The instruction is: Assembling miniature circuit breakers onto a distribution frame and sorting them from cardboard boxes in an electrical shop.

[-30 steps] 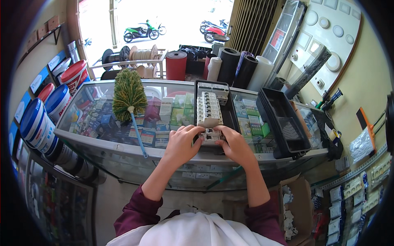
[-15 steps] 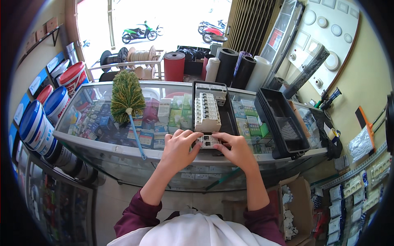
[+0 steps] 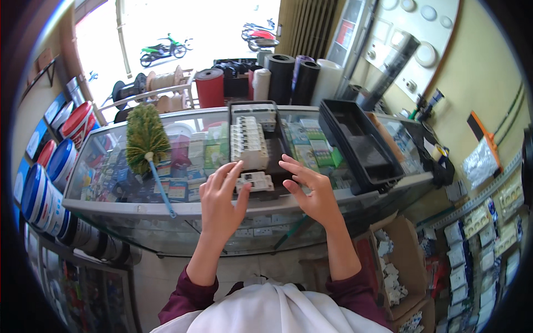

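Head view: a small white circuit breaker (image 3: 255,181) lies on the glass counter (image 3: 111,206) before the black tray (image 3: 277,161), flanked by open left hand (image 3: 221,198) and right hand (image 3: 311,191), so regrasping seems called for.

White breakers (image 3: 249,143) in black tray (image 3: 277,152); green duster (image 3: 145,133), blue handle; maroon sleeves.

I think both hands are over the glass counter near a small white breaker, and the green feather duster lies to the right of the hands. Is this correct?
Not quite. The head view shows the green feather duster lying to the left of the hands, not the right. The rest holds: the left hand and right hand are over the glass counter, near the small white breaker.
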Demonstrator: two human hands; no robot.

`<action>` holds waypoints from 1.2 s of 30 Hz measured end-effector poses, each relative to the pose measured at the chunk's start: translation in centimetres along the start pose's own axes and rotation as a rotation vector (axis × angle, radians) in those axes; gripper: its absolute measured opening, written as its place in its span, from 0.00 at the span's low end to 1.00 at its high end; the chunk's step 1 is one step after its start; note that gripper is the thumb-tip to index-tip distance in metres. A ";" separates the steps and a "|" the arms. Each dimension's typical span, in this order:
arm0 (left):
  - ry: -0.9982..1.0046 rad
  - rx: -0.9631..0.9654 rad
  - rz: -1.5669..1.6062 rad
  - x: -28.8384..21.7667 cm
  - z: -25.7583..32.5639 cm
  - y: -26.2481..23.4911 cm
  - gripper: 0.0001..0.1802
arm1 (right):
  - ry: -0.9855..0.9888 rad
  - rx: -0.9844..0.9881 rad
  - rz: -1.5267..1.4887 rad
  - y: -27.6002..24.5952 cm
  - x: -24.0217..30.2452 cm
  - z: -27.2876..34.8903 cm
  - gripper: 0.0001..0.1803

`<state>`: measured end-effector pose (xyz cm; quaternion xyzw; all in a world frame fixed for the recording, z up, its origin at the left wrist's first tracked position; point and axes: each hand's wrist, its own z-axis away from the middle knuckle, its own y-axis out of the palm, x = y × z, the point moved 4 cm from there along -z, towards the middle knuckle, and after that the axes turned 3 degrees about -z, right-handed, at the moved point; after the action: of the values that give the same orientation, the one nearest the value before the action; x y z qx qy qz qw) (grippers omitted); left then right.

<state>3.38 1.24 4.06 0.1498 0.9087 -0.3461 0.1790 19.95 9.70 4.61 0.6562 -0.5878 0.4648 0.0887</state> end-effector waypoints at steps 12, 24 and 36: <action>0.114 0.543 0.793 -13.7 5.3 15.2 0.16 | 0.415 -0.233 -0.127 -12.6 -6.8 17.9 0.16; 0.249 1.239 1.036 -31.1 16.1 31.1 0.17 | 1.086 -0.847 0.231 -29.6 -10.4 48.4 0.15; 0.656 1.641 0.879 -43.9 30.2 43.1 0.19 | 1.495 -0.025 0.786 -34.7 -17.7 59.7 0.24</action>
<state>66.27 4.92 -22.96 0.6403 0.2551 -0.7131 -0.1285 81.94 -7.51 -26.15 -0.0771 -0.5652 0.7671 0.2934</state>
